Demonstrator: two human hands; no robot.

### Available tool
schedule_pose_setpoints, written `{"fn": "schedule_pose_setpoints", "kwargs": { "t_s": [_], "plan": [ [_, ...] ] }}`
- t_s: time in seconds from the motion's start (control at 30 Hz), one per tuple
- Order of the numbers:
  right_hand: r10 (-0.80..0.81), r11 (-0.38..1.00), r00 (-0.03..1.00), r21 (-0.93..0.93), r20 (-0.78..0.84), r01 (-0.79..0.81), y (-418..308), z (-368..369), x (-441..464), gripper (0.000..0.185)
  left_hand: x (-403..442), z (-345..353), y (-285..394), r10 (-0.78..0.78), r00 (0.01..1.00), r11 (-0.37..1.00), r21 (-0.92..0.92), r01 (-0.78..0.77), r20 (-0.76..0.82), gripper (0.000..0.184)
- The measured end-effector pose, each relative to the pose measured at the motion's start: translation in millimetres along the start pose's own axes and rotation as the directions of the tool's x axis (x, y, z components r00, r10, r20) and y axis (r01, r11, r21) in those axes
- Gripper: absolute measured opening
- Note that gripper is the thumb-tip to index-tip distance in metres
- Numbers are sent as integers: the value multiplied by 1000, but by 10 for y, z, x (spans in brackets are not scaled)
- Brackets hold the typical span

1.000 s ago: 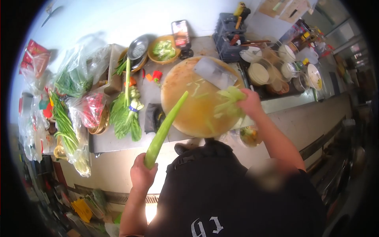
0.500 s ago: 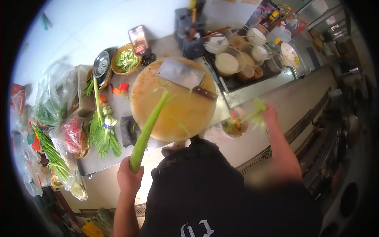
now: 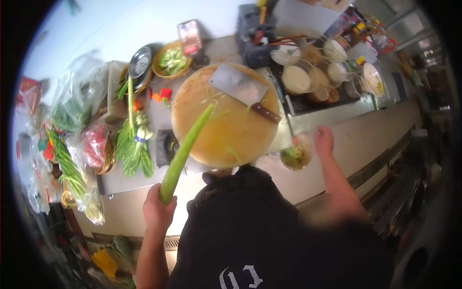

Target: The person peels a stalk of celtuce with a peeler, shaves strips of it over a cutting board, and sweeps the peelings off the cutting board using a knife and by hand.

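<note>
A long, tapered green celtuce stem [image 3: 185, 156] slants up from my left hand [image 3: 160, 209], whose fingers are wrapped round its thick end. Its thin tip reaches over the round wooden chopping board [image 3: 192, 103]. On the far part of that board lies a cleaver [image 3: 238, 85] with a brown handle, among a few green scraps. My right hand [image 3: 325, 140] is to the right of the board, its fingers curled with nothing visible in them. Below and left of it, pale green leaves [image 3: 292, 154] lie in a round waste container [image 3: 306, 163].
Left of the board are a leafy green bunch [image 3: 134, 154], red pepper pieces [image 3: 165, 94] and bagged vegetables [image 3: 72, 111]. A bowl of cut greens [image 3: 172, 62], a phone [image 3: 190, 38] and a knife block [image 3: 252, 41] stand behind. Several tubs [image 3: 298, 77] fill the right.
The leafy greens have left my right hand and now lie in the waste container. My left hand still grips the celtuce stem. The view has shifted slightly.
</note>
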State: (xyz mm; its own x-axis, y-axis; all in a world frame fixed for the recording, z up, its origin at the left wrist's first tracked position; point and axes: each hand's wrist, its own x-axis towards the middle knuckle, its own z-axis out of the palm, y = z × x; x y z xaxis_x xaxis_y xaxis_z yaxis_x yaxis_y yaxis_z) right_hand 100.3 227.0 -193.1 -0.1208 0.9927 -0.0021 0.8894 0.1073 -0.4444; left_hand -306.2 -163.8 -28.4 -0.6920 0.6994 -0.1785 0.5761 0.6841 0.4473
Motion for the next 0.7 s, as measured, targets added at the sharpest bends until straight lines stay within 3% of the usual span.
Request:
{"fn": "schedule_pose_setpoints", "kwargs": {
  "t_s": [0.1, 0.13, 0.2, 0.27, 0.37, 0.4, 0.47, 0.57, 0.7],
  "plan": [
    [-340, 907, 923, 323, 181, 271, -864, 237, -348, 28, -43, -10, -12, -61, 998, 998, -13, 61, -1, 48],
    [-386, 886, 865, 389, 321, 252, -1038, 451, -450, 34, -47, -12, -8, -102, 995, 994, -29, 103, 17, 49],
    [-653, 748, 633, 221, 416, 626, -1512, 688, -637, 42, -60, -22, 8, -108, 994, 993, -42, 108, 8, 49],
    [-635, 734, 662, 44, 397, 678, -2078, 711, -849, 47, -93, -28, -9, -119, 993, 992, -52, 119, -2, 49],
    [-640, 719, 707, -90, 301, 690, -2319, 896, -1017, 43, -119, -26, -62, -37, 997, 999, -21, 35, -62, 45],
    [-646, 714, 702, -90, 300, 695, -2312, 934, -994, 43, -128, -35, -69, -35, 997, 999, -22, 34, -68, 45],
    [-622, 717, 598, 58, 506, 695, -2215, 1035, -926, 30, -151, -43, -112, -38, 996, 999, -25, 36, -76, 45],
    [-666, 656, 514, 98, 541, 748, -1956, 1303, -780, 21, -163, -1, -191, -49, 995, 998, -30, 47, -81, 45],
    [-661, 705, 557, 161, 502, 691, -1752, 1180, -588, 21, -155, 4, -217, -49, 995, 998, -51, 45, -82, 44]
  ]
}}
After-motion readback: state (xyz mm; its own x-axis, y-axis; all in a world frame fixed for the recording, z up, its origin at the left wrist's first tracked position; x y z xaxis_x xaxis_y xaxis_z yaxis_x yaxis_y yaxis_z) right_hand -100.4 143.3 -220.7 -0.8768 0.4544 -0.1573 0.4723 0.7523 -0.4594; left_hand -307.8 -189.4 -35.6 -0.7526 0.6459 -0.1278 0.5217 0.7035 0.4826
